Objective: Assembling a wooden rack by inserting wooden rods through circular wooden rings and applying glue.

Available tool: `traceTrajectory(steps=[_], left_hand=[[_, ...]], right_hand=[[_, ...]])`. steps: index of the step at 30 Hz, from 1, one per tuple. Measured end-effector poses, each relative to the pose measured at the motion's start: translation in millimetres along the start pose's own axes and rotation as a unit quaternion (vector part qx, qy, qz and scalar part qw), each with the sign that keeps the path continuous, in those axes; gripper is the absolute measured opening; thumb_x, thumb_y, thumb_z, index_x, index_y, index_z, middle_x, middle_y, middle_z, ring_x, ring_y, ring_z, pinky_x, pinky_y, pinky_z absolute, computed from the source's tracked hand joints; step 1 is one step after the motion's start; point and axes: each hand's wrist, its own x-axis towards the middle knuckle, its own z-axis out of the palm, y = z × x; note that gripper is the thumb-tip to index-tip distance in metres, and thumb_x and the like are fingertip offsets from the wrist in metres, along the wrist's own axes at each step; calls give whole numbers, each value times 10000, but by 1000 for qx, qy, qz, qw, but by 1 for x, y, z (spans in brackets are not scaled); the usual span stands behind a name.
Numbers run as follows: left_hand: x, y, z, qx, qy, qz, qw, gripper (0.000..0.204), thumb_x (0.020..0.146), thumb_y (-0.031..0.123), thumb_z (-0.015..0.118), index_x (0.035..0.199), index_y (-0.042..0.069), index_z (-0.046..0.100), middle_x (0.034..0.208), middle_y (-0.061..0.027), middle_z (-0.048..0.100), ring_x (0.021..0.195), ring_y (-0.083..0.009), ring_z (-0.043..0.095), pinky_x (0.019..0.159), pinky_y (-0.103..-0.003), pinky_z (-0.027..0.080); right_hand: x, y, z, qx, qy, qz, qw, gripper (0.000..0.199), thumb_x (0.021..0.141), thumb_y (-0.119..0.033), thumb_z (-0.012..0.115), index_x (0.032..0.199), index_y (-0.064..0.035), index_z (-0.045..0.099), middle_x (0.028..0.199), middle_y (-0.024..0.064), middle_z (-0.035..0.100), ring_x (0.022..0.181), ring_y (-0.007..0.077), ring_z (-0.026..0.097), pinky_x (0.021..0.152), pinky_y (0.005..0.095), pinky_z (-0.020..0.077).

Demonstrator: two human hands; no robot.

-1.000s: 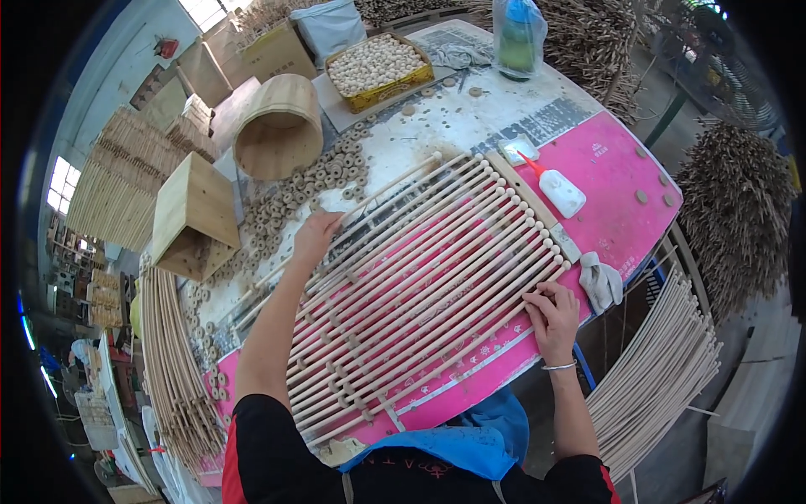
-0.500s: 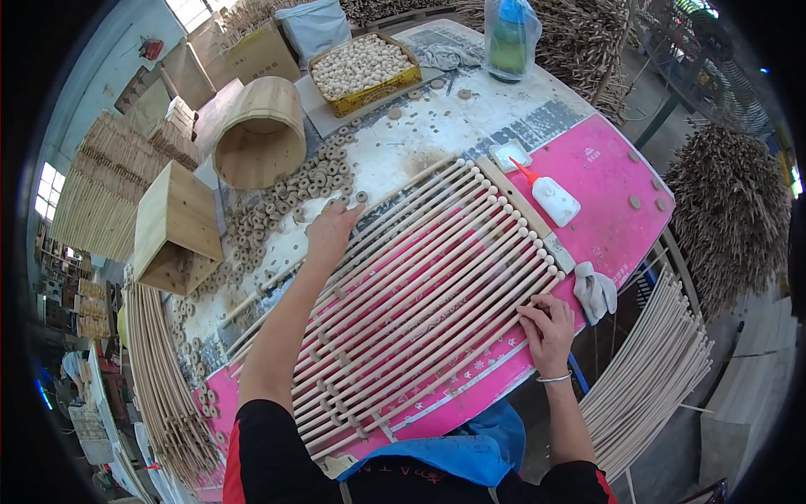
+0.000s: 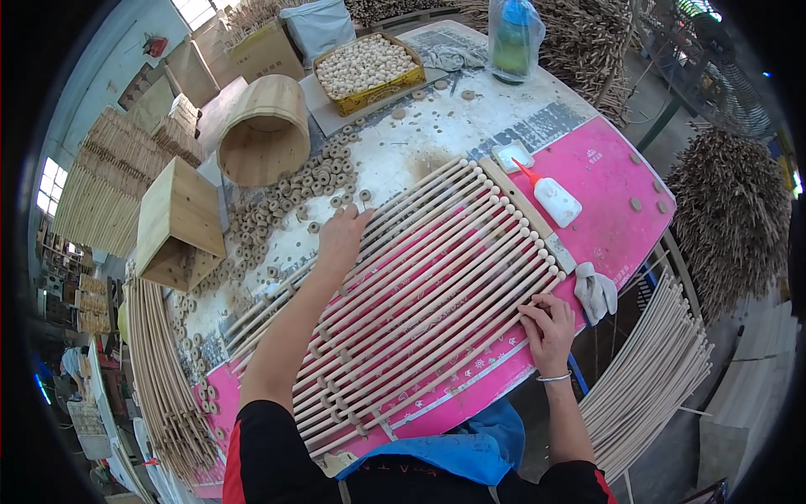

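A row of long pale wooden rods [image 3: 428, 286] lies side by side on a pink mat [image 3: 613, 181]. Small wooden rings are threaded on the rods near their lower ends. My left hand [image 3: 340, 242] is stretched out flat over the far edge of the rods. Its fingertips reach the loose wooden rings [image 3: 306, 181] scattered on the white tabletop, with one ring right at the fingertips. My right hand [image 3: 550, 330] rests on the near right ends of the rods, fingers spread and pressing down. Neither hand visibly grips anything.
A glue bottle [image 3: 554, 200] and a small white tray [image 3: 512, 155] sit beyond the rods, and a white glove [image 3: 594, 290] lies at the mat's edge. Further back are a yellow crate of beads [image 3: 365, 67], a wooden cylinder [image 3: 260, 130] and a wooden box [image 3: 180, 223]. Rod bundles [image 3: 655, 378] flank the table.
My left hand has slid a little to the right along the far edge of the rods, toward the rings. My right hand has stayed on the rod ends.
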Motion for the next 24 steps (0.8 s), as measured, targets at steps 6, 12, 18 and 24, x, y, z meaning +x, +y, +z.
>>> traceTrajectory(steps=[6, 12, 18, 24], left_hand=[[-4, 0, -7, -20, -19, -13, 1000, 443, 893, 21, 604, 1292, 186, 700, 999, -104, 623, 990, -295, 671, 800, -412, 571], [-9, -7, 3, -51, -11, -40, 998, 437, 920, 52, 600, 1313, 214, 704, 983, -108, 623, 975, -313, 662, 815, -430, 560], [-17, 4, 3, -78, 23, -49, 995, 412, 1002, 101, 570, 1407, 146, 631, 1036, -123, 615, 1010, -334, 619, 874, -462, 525], [-36, 9, 7, -117, 3, -104, 988, 467, 1038, 262, 579, 1483, 123, 555, 1310, -122, 623, 1179, -343, 596, 986, -484, 483]], right_hand=[[-1, -1, -3, 1, 2, 4, 1000, 199, 826, -115, 776, 1024, -130, 774, 1122, 53, 671, 1011, 263, 617, 862, 406, 450], [0, -2, -1, 2, 2, -1, 1000, 194, 828, -126, 779, 1022, -131, 774, 1122, 46, 672, 1000, 258, 616, 855, 403, 450], [1, 0, -3, 6, 3, 3, 1000, 208, 821, -112, 774, 1029, -114, 772, 1125, 57, 676, 1000, 255, 621, 863, 401, 445], [16, 8, -15, -8, 79, -6, 997, 208, 888, -103, 746, 1094, -79, 762, 1157, 123, 683, 1088, 301, 639, 961, 420, 467]])
